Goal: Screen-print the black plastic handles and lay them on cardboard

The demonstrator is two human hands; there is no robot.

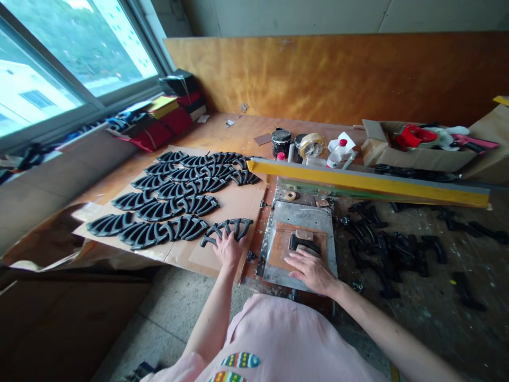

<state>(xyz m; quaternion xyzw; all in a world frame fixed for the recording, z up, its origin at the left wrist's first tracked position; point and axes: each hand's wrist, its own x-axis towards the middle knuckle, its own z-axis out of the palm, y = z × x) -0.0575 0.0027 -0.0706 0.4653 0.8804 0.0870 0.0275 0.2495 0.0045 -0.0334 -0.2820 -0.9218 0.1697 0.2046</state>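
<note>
My left hand is at the front row's right end on a cardboard sheet, its fingers bent down over a black curved handle. The fingers partly hide that piece and its neighbours. To the right, my right hand lies with fingers stretched out along the lower edge of another black curved handle. That handle rests on a brown board on a metal plate; a small tan block sits just behind it. Several rows of similar handles overlap in fans on the cardboard.
A long yellow-edged bar crosses behind the plate. Loose black handles are heaped on the right. Behind stand a black-lidded jar, a tape roll, small bottles and an open carton. A window is at left.
</note>
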